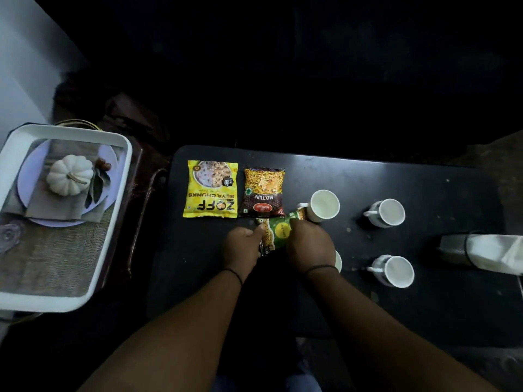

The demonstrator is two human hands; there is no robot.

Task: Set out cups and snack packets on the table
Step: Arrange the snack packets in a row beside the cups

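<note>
We see both hands, left and right, fingers curled, pinching the green packet mid-table; far edge bare; cups empty.

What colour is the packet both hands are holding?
Mostly green, with a yellow circle and orange-yellow snack print, in the head view: the held packet, between left hand and right hand.

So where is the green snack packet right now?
In the head view, the green packet is mid-table, held between the left hand and right hand, just below the Mixture packet, beside the nearest white cup.
</note>
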